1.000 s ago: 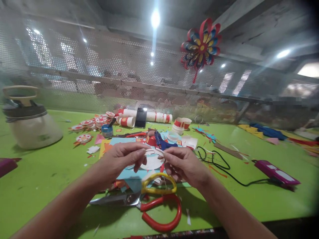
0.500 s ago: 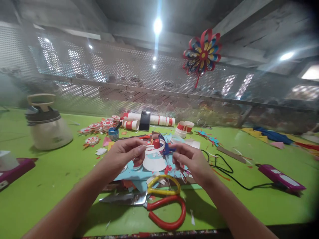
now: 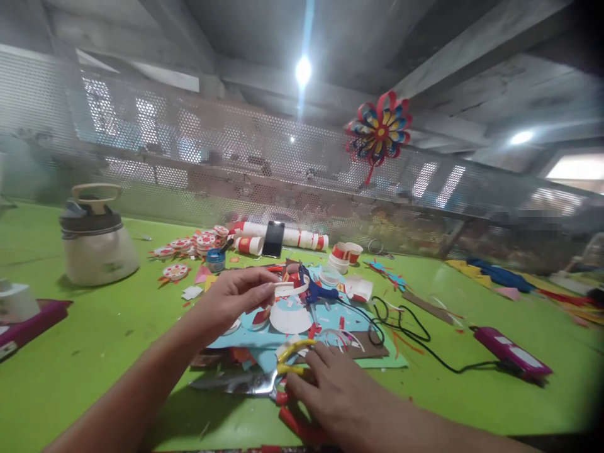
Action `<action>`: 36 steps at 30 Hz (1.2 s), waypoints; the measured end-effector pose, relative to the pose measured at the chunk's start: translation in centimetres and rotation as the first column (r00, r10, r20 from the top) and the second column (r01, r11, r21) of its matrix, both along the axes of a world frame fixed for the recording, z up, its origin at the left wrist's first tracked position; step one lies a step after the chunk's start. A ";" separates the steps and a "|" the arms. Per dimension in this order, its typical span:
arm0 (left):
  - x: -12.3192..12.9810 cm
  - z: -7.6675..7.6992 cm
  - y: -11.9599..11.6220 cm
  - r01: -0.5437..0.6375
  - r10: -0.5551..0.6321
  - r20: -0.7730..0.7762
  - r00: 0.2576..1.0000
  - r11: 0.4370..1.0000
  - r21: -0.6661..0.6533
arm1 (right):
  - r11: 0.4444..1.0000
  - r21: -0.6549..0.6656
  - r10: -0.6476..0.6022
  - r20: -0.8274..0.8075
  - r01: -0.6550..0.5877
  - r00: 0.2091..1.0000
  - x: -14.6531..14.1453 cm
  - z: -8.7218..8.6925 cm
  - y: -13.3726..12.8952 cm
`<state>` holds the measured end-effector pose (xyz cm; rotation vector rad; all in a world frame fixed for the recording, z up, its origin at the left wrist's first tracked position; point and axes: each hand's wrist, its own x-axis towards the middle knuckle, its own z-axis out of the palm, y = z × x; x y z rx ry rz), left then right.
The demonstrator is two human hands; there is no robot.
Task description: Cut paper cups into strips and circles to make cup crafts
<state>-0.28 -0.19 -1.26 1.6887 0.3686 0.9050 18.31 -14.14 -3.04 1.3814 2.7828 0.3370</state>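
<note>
My left hand (image 3: 245, 292) pinches a curved white paper strip (image 3: 287, 289) above the pile of paper scraps. My right hand (image 3: 330, 384) is over the handles of the large scissors (image 3: 250, 382), its fingers bent at the yellow and red loops. The blades point left and lie on the green table. Behind the strip, a blue glue gun (image 3: 321, 291) rests on the pile, its black cord running right.
A blue jar (image 3: 216, 260), red-and-white paper discs (image 3: 175, 272), a phone (image 3: 274, 239) and paper cups (image 3: 346, 251) stand behind. A beige pot (image 3: 99, 248) is at left, a purple power strip (image 3: 512, 352) at right. A paper flower (image 3: 381, 132) hangs above.
My right hand has left the blue glue gun and come down and toward me onto the scissors' handles. My left hand still holds the white strip. The view has tilted slightly up.
</note>
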 end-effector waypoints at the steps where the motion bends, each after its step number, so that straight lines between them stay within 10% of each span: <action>1: -0.1 -0.1 0.1 -0.007 0.007 -0.002 1.000 1.000 -0.006 | 1.000 -0.018 -0.005 0.033 0.006 0.999 -0.1 0.3 0.1; 21: -2.4 1.4 1.4 -0.202 0.208 0.146 0.967 0.978 -0.053 | 0.982 -0.135 -0.156 -0.169 0.133 0.973 3.9 0.1 1.3; 32: -3.5 2.4 1.9 -0.228 0.242 0.147 0.959 0.968 -0.104 | 0.907 -0.419 -0.362 -0.715 0.047 0.597 8.7 1.4 1.9; 36: -3.4 1.6 2.5 -0.170 0.183 0.119 0.976 0.979 -0.113 | 0.910 -0.411 -0.360 -0.719 0.054 0.594 7.9 1.7 3.2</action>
